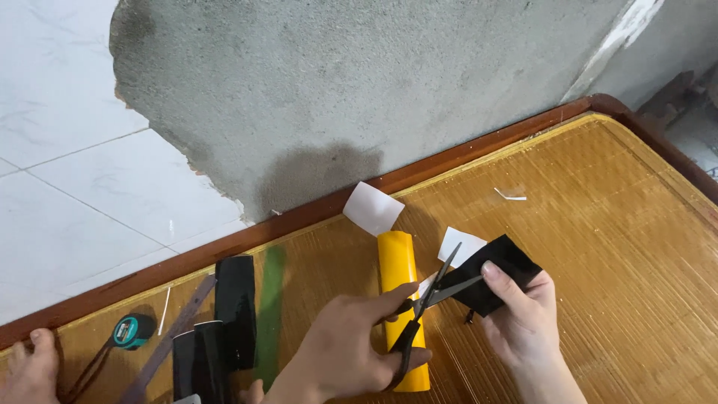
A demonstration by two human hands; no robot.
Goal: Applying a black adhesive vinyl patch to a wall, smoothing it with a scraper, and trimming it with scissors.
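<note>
While the left hand [351,352] works open scissors [430,299], the right hand [523,314] pinches black sheet [497,273]; keeping it taut should help.

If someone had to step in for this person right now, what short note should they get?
Left hand: fingers through the handles of the black scissors, blades open.
Right hand: pinching a black sheet piece with white backing, held at the blades.
Nearby on the woven mat: yellow roll under the scissors, white paper square, black strips, green strip, ruler, tape measure.
Done: several strips lie cut at the left.
Left: the cut on the black piece is not finished; how far it runs is hidden.
</note>
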